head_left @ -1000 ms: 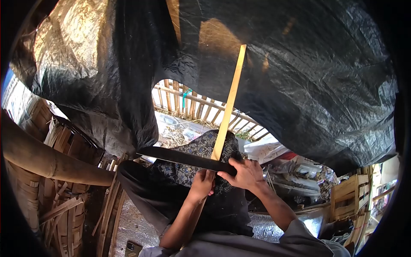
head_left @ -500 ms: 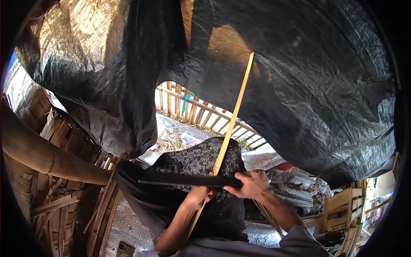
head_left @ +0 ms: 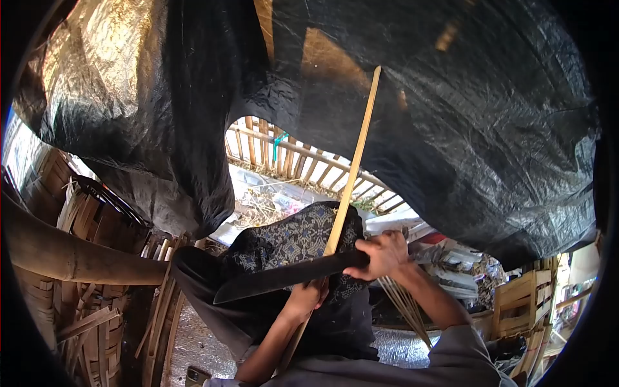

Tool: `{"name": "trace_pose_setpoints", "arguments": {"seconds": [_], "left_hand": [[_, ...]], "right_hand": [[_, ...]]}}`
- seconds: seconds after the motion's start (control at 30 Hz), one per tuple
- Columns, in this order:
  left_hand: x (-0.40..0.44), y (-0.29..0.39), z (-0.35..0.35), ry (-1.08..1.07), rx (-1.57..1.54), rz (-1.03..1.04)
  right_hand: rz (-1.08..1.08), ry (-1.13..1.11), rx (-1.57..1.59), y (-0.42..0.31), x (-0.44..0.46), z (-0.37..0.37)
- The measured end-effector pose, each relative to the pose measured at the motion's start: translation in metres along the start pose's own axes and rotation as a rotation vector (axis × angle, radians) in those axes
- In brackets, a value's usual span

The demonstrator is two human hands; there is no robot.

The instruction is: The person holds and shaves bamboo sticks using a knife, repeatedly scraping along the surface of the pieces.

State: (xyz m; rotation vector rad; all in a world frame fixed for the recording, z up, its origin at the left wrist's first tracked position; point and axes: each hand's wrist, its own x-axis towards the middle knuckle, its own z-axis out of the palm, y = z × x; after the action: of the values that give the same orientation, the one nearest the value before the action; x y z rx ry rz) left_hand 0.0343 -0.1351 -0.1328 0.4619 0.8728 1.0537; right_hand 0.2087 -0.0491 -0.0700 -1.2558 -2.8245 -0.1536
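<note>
My right hand [head_left: 385, 255] is closed around the handle of a machete. The dark broad machete blade [head_left: 271, 277] points left across my lap, its tip lower than its handle end. Just below the blade, my left hand [head_left: 306, 301] is wrapped round a long, pale bamboo strip [head_left: 356, 164]. That strip slants from under my left forearm, passes behind the blade and rises far in front of me. A dark patterned cloth [head_left: 290, 235] covers my knee beneath it. Part of my left hand's fingers is hidden by the blade.
A black plastic sheet [head_left: 451, 135] hangs ahead, with a bamboo fence [head_left: 290, 155] beyond its gap. On the left are a thick bamboo pole [head_left: 84, 248] and split bamboo pieces. A phone [head_left: 197, 376] lies low; thin strips [head_left: 406, 309] and a wooden crate [head_left: 519, 300] are right.
The machete has turned: its tip dropped and more of the blade's flat side shows. My right hand has shifted slightly right and up. My left hand still grips the bamboo strip.
</note>
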Motion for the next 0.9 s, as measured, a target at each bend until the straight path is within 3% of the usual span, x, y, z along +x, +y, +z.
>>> {"name": "trace_pose_setpoints", "arguments": {"seconds": [0.2,0.4,0.47,0.53,0.67,0.7,0.77,0.83,0.87,0.9], "left_hand": [[0.005,-0.004,-0.002,0.027,0.105,0.057],[0.003,-0.007,-0.004,0.06,0.064,-0.001],[0.005,-0.012,-0.01,-0.08,0.052,0.003],[0.006,-0.01,-0.01,-0.066,0.075,0.006],[0.003,-0.006,-0.005,0.009,0.199,0.043],[0.003,-0.006,-0.004,0.009,0.196,0.044],[0.004,-0.005,-0.004,-0.006,0.183,0.034],[0.005,-0.008,-0.002,0.012,0.161,0.06],[0.006,-0.01,-0.001,0.03,0.134,0.089],[0.006,-0.01,0.0,0.029,0.139,0.088]], "right_hand": [[-0.011,0.235,-0.024,0.002,-0.006,0.018],[-0.037,0.333,-0.032,-0.013,-0.02,0.018],[-0.082,0.375,-0.068,-0.005,-0.018,0.017],[-0.118,0.436,-0.096,0.011,-0.017,0.025],[0.163,0.431,-0.088,0.031,-0.016,0.036],[0.278,0.334,-0.007,0.034,-0.016,0.037],[0.262,0.288,0.204,0.03,-0.018,0.035],[-0.023,0.368,-0.043,0.02,-0.022,0.031],[0.019,0.126,0.003,0.015,-0.025,0.025],[0.022,0.128,0.005,0.016,-0.024,0.023]]}}
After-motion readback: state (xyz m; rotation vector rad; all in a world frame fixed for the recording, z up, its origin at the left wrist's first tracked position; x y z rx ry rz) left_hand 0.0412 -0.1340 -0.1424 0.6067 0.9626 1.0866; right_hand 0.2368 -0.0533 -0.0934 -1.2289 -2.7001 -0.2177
